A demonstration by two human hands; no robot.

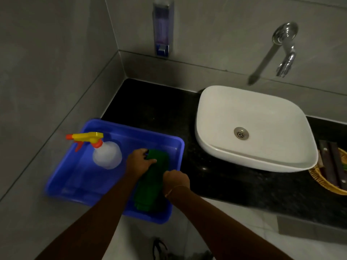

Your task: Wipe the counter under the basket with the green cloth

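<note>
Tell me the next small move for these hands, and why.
Probably lift the green cloth out of the blue tray. Both the left hand and right hand are on it, it lies inside the tray, and the wicker basket sits far right, beyond the sink.

One blue plastic tray; one green cloth; one white spray bottle; one white ceramic basin; one chrome tap; one wicker basket; two hands, left and right
</note>
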